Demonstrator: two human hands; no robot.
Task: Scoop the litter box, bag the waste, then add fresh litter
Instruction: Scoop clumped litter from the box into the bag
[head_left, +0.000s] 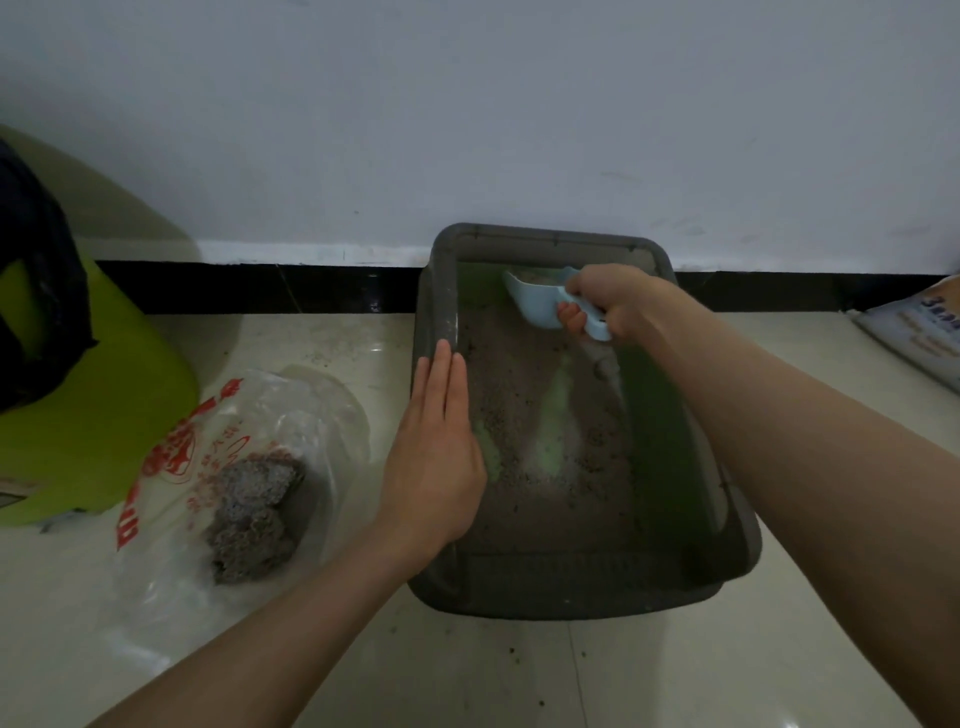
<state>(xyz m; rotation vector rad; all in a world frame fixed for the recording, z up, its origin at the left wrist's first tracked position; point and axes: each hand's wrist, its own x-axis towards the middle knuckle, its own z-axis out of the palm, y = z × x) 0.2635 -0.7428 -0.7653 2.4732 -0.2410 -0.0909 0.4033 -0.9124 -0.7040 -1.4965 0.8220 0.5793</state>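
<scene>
Nearest to us, 2 bare forearms reach forward over a pale tiled floor (519, 675) speckled with stray grains. Our left hand (436, 457) lies flat, fingers straight and pressed together, along the left rim of the litter box (571, 587), steadying it; it curls round nothing. The box is a dark grey rectangular tray with a green inner liner, standing on the floor with its far end against the wall. Inside it a thin layer of brownish litter (530, 395) covers the middle, with streaks of bare green showing through.

To the left of the box, just beside our left forearm, a clear plastic bag (208, 457) with red printing lies on the floor, holding 2 or so dark clumps of waste (249, 519).

Farther in, our right hand (608, 301) grips the handle of a light blue scoop (540, 301), fingers curled round it, over the far end of the box. The scoop's bowl points left and holds some litter.

At the left edge stands a lime green bin (93, 415) lined with a dark bag (36, 291). At the right edge a printed sack (924, 332) rests on the floor. Beyond all this run a black skirting strip (260, 288) and a white wall (467, 104).
</scene>
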